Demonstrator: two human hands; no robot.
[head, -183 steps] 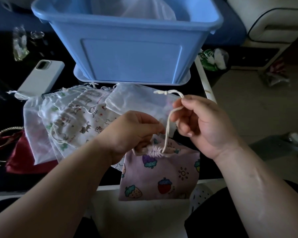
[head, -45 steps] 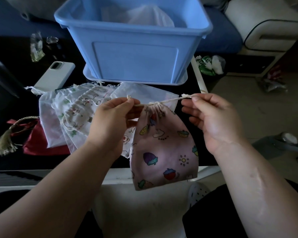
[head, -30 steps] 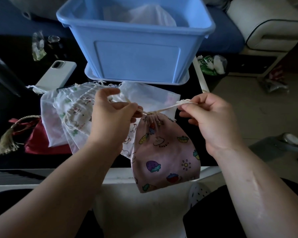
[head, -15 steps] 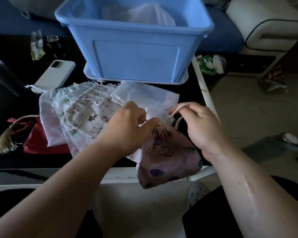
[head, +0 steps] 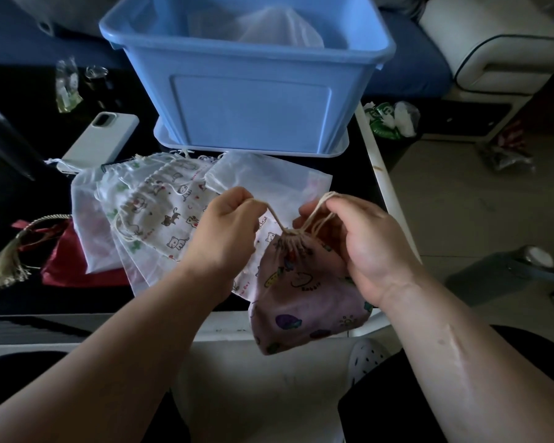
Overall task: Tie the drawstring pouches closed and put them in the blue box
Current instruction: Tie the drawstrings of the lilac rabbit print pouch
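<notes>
Head camera: one pink pouch (head: 304,298) printed with fruit and clouds hangs in front of the blue box (head: 250,107), out over the bench's near edge, its neck gathered tight. Its cord (head: 275,219) runs two ways from the neck. The left hand (head: 224,231) pinches one strand in curled fingers and draws it taut up and to the left. The right hand (head: 365,241) has its fingers curled round the looped strands on the other side.

Half a second earlier both hands were bunched together over the neck; now they have drawn apart and the left strand is straight.

There is a small word under a cloud on the pink cloth, too small to read.

Between the hands and the box lies a fanned pile of pale pouches, at least four: a cat-print pouch (head: 160,212), a clover-print pouch (head: 115,190) and two sheer white ones, one on the pile's left side (head: 84,212) and one just in front of the box (head: 269,177). They overlap, so more may be hidden.

One red pouch (head: 64,260) with a tassel (head: 7,260) lies front left of the box, beyond the pile.

One white pouch (head: 279,27) is inside the box.

One phone (head: 103,139), face down, lies just left of the box on the dark bench (head: 13,298).
</notes>
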